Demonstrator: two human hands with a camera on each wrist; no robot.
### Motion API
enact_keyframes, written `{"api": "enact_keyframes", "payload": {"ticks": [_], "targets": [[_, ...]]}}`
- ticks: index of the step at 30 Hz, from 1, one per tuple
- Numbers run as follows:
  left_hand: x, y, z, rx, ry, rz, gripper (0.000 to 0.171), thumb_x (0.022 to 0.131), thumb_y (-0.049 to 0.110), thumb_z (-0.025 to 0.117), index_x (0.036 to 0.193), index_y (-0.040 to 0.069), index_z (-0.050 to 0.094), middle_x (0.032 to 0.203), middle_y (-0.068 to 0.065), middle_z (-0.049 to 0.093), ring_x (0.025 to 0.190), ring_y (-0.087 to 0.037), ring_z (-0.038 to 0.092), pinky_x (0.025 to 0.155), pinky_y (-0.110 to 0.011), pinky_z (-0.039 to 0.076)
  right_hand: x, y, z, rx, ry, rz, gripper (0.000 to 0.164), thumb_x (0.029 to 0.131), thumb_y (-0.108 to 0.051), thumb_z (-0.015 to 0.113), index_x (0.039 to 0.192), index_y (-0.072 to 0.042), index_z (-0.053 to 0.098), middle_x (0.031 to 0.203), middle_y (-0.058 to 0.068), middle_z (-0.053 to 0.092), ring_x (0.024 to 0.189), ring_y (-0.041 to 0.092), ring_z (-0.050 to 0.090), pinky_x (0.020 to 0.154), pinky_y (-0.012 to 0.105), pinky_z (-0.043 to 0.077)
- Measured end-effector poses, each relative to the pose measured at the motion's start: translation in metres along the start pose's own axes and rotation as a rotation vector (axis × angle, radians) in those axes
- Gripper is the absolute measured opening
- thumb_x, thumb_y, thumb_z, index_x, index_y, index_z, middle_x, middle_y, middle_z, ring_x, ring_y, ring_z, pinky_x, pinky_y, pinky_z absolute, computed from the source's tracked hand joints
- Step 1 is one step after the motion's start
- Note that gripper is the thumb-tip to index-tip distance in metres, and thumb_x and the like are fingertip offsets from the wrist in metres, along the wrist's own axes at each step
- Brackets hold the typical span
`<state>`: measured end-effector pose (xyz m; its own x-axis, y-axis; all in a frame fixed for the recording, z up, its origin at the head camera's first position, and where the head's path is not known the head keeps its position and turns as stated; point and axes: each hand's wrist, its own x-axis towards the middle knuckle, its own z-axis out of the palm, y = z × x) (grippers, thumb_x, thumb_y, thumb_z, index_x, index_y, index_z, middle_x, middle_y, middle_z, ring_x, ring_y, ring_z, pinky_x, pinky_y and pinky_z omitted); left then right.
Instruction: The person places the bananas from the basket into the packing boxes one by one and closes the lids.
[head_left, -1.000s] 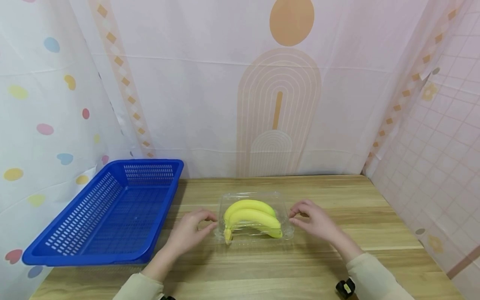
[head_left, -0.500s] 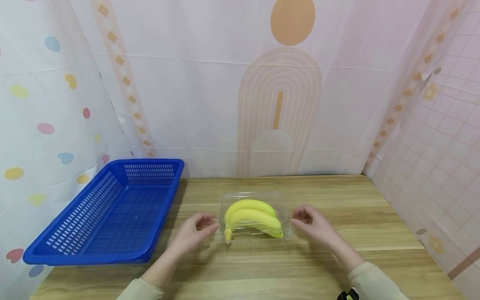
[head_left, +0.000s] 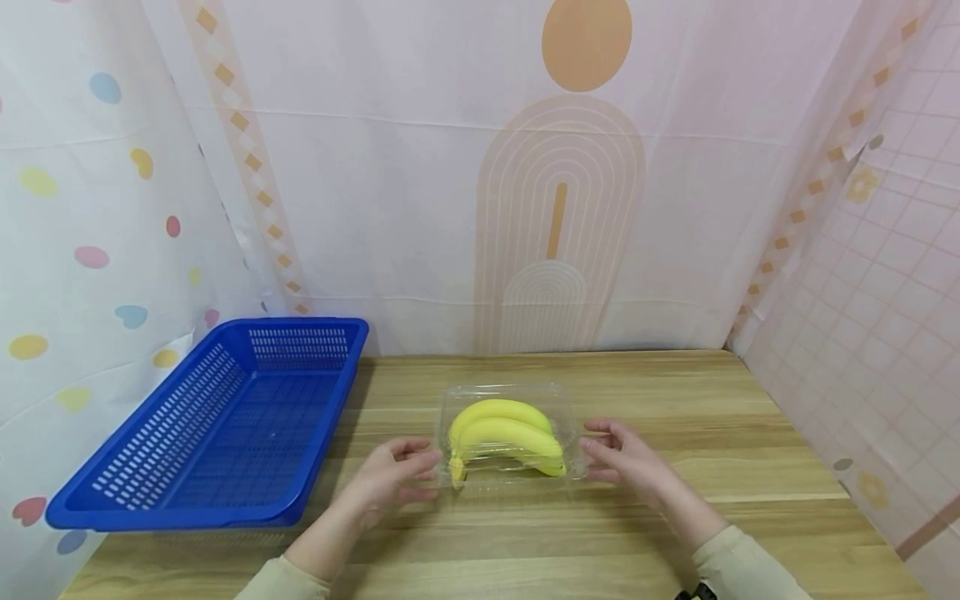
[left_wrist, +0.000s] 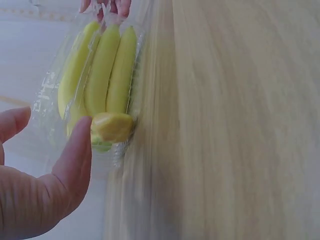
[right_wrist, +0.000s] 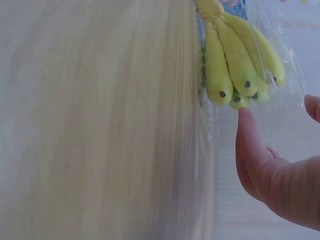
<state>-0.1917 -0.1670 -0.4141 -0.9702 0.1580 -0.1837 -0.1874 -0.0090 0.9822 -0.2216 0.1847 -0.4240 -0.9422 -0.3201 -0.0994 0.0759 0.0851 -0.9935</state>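
Observation:
A bunch of yellow bananas (head_left: pixel 504 433) lies inside a clear plastic clamshell box (head_left: pixel 558 396) on the wooden table. At the box's left end is my left hand (head_left: pixel 390 477), thumb and fingers spread apart. Its thumb (left_wrist: pixel 75 155) shows close to the banana stem in the left wrist view. My right hand (head_left: pixel 626 458) is at the opposite end, its thumb (right_wrist: pixel 247 135) near the dark banana tips. Whether either hand touches the plastic, I cannot tell. Neither hand is curled round the box.
To the left stands a blue plastic basket (head_left: pixel 330 417) with slotted walls, on the wooden table (head_left: pixel 510 550). Patterned curtains (head_left: pixel 405 208) hang behind the table and along both sides.
Both hands have shifted slightly at the box's ends, and their fingers have spread and lowered beside it. The box and bananas have stayed in place.

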Motion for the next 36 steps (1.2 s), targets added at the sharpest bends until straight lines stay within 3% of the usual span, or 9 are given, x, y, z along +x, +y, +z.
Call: {"api": "enact_keyframes", "payload": {"ticks": [6, 16, 31, 36], "targets": [[0.002, -0.004, 0.003, -0.059, -0.028, 0.003, 0.064, 0.092, 0.008, 0.065, 0.137, -0.021, 0.030, 0.116, -0.022, 0.046, 0.091, -0.023, 0.057, 0.081, -0.040, 0.058, 0.000, 0.001, 0.001, 0.032, -0.026, 0.021, 0.067, 0.098, -0.018, 0.062, 0.142, 0.018, 0.026, 0.111, 0.018, 0.047, 0.092, 0.019, 0.055, 0.084, 0.031, 0.056], [0.003, -0.008, 0.003, -0.088, -0.066, -0.004, 0.065, 0.092, 0.001, 0.063, 0.138, -0.023, 0.024, 0.108, -0.018, 0.048, 0.086, -0.018, 0.062, 0.080, -0.033, 0.058, -0.001, 0.005, 0.004, 0.081, -0.063, 0.023, 0.064, 0.099, -0.013, 0.058, 0.142, 0.019, 0.023, 0.110, 0.016, 0.046, 0.089, 0.017, 0.055, 0.085, 0.033, 0.056], [0.004, -0.012, 0.009, -0.173, -0.039, -0.004, 0.052, 0.089, -0.012, 0.057, 0.131, -0.021, 0.029, 0.098, -0.013, 0.051, 0.082, -0.016, 0.064, 0.079, -0.028, 0.058, -0.001, 0.008, 0.006, 0.159, -0.095, 0.027, 0.063, 0.094, 0.001, 0.058, 0.140, 0.021, 0.019, 0.105, 0.015, 0.043, 0.089, 0.018, 0.058, 0.085, 0.029, 0.056], [0.004, -0.013, 0.010, -0.190, -0.020, -0.004, 0.043, 0.086, -0.014, 0.057, 0.122, -0.017, 0.035, 0.098, -0.013, 0.050, 0.081, -0.016, 0.063, 0.079, -0.028, 0.057, -0.001, 0.008, 0.007, 0.172, -0.105, 0.035, 0.065, 0.092, 0.005, 0.058, 0.140, 0.020, 0.018, 0.103, 0.013, 0.041, 0.089, 0.017, 0.057, 0.085, 0.028, 0.055]]}}
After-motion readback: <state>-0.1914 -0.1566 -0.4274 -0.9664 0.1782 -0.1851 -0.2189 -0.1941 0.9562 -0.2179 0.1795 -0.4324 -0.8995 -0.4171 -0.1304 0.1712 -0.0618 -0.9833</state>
